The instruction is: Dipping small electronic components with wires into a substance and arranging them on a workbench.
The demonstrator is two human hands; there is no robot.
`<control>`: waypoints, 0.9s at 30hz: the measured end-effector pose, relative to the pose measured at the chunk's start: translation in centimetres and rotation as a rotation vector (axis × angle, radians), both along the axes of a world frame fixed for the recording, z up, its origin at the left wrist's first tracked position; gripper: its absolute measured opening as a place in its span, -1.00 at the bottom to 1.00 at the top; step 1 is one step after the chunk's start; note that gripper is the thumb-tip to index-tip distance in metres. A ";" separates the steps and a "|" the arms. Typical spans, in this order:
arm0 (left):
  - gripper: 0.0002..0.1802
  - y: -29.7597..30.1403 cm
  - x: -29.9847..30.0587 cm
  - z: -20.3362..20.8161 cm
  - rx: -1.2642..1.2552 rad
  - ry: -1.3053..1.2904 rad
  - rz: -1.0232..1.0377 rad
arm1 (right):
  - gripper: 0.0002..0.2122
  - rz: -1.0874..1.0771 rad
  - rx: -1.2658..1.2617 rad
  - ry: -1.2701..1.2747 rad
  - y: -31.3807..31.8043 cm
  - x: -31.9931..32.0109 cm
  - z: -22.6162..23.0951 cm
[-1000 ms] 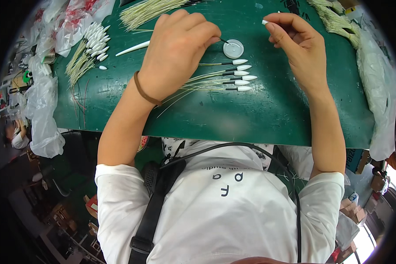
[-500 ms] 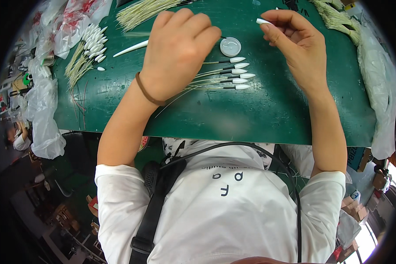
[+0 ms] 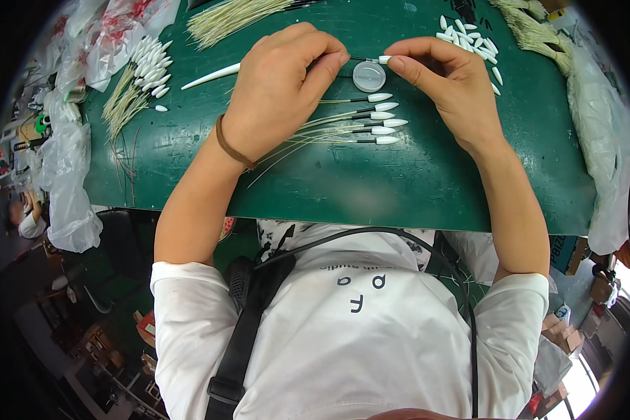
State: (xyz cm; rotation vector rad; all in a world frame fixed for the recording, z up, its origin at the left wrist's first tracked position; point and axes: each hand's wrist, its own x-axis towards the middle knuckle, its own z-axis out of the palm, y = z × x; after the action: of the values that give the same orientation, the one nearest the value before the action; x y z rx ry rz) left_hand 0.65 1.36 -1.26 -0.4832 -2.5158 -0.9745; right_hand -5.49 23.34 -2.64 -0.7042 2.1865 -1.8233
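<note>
Between the thumb and index finger of my left hand (image 3: pixel 278 94), I pinch a thin stem with a black end (image 3: pixel 359 58). My right hand (image 3: pixel 449 91) pinches a small white bullet-shaped tip (image 3: pixel 384 60), which meets the stem's black end. Just beneath them stands a small round clear dish (image 3: pixel 369 77). Nearer to me, several stems fitted with white tips (image 3: pixel 381 131) lie side by side, their thin ends running under my left hand. A long white tapered stick (image 3: pixel 210 75) lies partly hidden behind that hand.
Loose white tips (image 3: pixel 472 42) are scattered beyond my right hand. At the far side lies a bundle of pale stems (image 3: pixel 234 21); more bundles (image 3: pixel 535 31) are at far right. Finished-looking white-tipped stems (image 3: pixel 150 66) are piled at left. Plastic bags (image 3: pixel 70 175) hang over the green table's (image 3: pixel 315 189) left edge.
My right hand has moved left and slightly nearer with the white tip, bringing it to the stem's end. My left hand has turned a little, showing its thumb. The loose tips have come into view.
</note>
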 end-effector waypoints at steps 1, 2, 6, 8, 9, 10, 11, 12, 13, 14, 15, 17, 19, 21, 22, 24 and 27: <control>-0.89 0.0 0.0 0.0 0.000 0.000 0.001 | -0.86 0.001 0.000 0.000 0.0 0.0 0.0; -0.89 0.1 0.1 0.1 0.008 -0.013 0.001 | -0.86 0.002 -0.003 -0.018 -0.1 0.1 0.1; -0.90 0.7 0.4 0.3 0.108 -0.084 -0.009 | -0.85 0.012 -0.067 -0.090 -0.6 0.6 0.0; -0.89 0.7 0.5 0.3 0.105 -0.102 -0.011 | -0.84 0.008 -0.067 -0.085 -0.6 0.5 -0.1; -0.89 0.7 0.5 0.3 0.101 -0.122 -0.014 | -0.84 0.003 -0.067 -0.081 -0.6 0.5 -0.1; -0.89 0.7 0.6 0.3 0.101 -0.120 -0.012 | -0.84 0.005 -0.067 -0.079 -0.6 0.4 -0.1; -0.89 0.7 0.6 0.3 0.101 -0.116 -0.016 | -0.84 0.010 -0.067 -0.083 -0.6 0.4 -0.2; -0.89 0.7 0.6 0.3 0.102 -0.111 -0.020 | -0.84 0.016 -0.066 -0.088 -0.6 0.4 -0.1; -0.89 0.7 0.6 0.4 0.102 -0.109 -0.018 | -0.84 0.017 -0.066 -0.086 -0.6 0.5 -0.1; -0.89 0.7 0.6 0.5 0.111 -0.123 -0.018 | -0.84 0.010 -0.067 -0.087 -0.7 0.5 0.0; -0.89 0.7 0.7 0.5 0.119 -0.137 -0.017 | -0.84 0.003 -0.067 -0.088 -0.7 0.6 0.1; -0.89 0.7 0.7 0.6 0.120 -0.159 -0.008 | -0.85 0.006 -0.058 -0.073 -0.6 0.6 0.1; -0.90 0.7 0.8 0.6 0.117 -0.182 0.006 | -0.85 0.015 -0.052 -0.058 -0.7 0.6 0.3; -0.90 0.7 0.9 0.5 0.175 -0.197 0.004 | -0.85 0.029 -0.019 -0.052 -0.8 0.7 0.6; -0.89 0.5 0.9 0.7 0.167 -0.227 0.009 | -0.84 0.034 0.007 0.012 -0.7 0.5 0.5; -0.89 0.4 0.8 0.8 0.173 -0.249 -0.013 | -0.80 0.004 0.060 0.065 -0.5 0.7 0.9; -0.88 -1.5 0.2 1.3 0.178 -0.198 0.060 | -0.74 -0.061 0.045 0.049 0.0 0.5 1.2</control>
State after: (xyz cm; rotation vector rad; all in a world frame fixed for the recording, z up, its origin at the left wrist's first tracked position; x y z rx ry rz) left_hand 0.82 -0.12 0.00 -0.2677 -2.5659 -1.2642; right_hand -4.99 23.29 -1.48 -0.6869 2.2962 -1.7982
